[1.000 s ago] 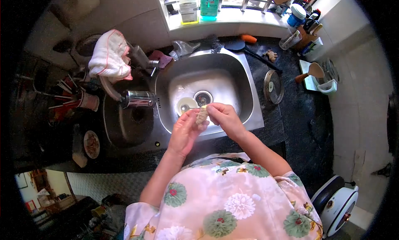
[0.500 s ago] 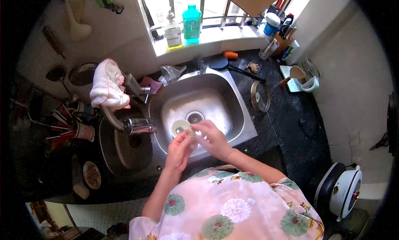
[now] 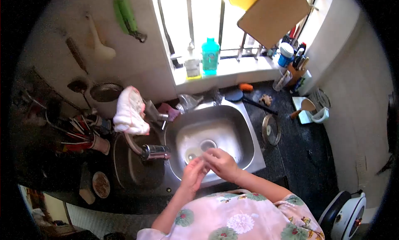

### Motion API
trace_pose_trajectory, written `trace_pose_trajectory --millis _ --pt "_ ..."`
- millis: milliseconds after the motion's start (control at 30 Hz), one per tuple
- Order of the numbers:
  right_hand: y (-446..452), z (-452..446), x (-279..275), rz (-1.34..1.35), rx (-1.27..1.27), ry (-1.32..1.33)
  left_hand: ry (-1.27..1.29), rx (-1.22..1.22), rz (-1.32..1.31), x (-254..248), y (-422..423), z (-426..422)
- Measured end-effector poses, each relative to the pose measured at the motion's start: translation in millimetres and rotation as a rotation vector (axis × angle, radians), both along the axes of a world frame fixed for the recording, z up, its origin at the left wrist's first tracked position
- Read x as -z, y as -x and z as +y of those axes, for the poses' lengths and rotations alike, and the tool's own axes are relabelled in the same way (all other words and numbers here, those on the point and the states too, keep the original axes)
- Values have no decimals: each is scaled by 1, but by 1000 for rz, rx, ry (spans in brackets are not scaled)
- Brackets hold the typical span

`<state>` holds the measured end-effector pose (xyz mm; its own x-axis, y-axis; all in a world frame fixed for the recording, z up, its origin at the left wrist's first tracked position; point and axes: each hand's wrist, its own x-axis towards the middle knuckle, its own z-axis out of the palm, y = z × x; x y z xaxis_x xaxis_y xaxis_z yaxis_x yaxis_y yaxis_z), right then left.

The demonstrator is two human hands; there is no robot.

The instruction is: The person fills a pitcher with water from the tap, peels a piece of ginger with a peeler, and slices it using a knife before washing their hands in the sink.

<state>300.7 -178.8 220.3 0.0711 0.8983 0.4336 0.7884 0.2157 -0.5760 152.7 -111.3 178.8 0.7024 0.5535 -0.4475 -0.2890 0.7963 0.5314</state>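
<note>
Over the front of the steel sink [image 3: 224,132], my left hand [image 3: 193,176] and my right hand [image 3: 224,164] meet fingertip to fingertip. Both have their fingers pinched together, and whatever small thing lies between them is hidden. Just beyond my left fingertips a small pale bowl [image 3: 190,153] sits in the basin, partly covered by the hands. The drain [image 3: 208,144] lies to the right of that bowl.
A chrome faucet [image 3: 154,152] reaches in from the left, with a white cloth [image 3: 131,113] draped over its pipe. Bottles, including a green one [image 3: 210,57], line the windowsill. A glass lid [image 3: 271,130] rests right of the sink; a bowl of brown bits [image 3: 101,184] stands left.
The camera view has tilted up, so the scene sits lower and further right. My hands remain together over the sink, with the fingers slightly shifted.
</note>
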Motion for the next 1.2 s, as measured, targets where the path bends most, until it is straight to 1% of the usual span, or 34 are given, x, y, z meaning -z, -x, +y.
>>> trace_pose_trajectory --millis 67,167,267,367,500,600,700,800,833,867,900,933,967,1033,1067,1133,1167,1200 --pt "-3 5 1 5 -51 -4 6 -11 -75 9 -1 4" --pt "0 8 -10 -80 -64 -82 -14 -39 -78 2 2 7" --pt "7 9 -18 -48 -80 -28 -1 -62 -108 8 6 11" --pt "8 12 -16 36 -86 15 13 -35 -113 1 10 8" --pt "8 22 -14 94 -41 75 -7 27 -24 10 14 7" --pt "7 26 -14 77 -31 48 -3 86 -146 15 16 11" --pt "8 23 -18 207 6 119 -3 126 -221 8 14 11" --pt "0 23 -22 397 26 159 -42 175 -250 18 9 18" --pt "-4 26 -14 400 40 82 -153 151 -176 21 6 20" --pt "-7 24 -8 541 27 103 -262 126 -100 23 3 20" --pt "-9 22 -3 683 12 123 -307 108 -63 26 1 21" --pt "-8 22 -11 825 -4 141 -351 91 -25 20 -1 21" --pt "-7 17 -24 922 41 228 -330 82 -27 11 -2 21" --pt "-8 16 -22 908 53 291 -311 97 -65 -4 -1 21" --pt "-8 16 -22 900 57 323 -202 79 -82 -15 0 19" --pt "-12 17 -24 890 45 307 16 42 -118 -35 -2 17" --pt "-17 20 -17 869 47 294 -16 86 -184 -25 0 19" --pt "-20 22 -19 847 49 281 -33 97 -184 -24 1 19"
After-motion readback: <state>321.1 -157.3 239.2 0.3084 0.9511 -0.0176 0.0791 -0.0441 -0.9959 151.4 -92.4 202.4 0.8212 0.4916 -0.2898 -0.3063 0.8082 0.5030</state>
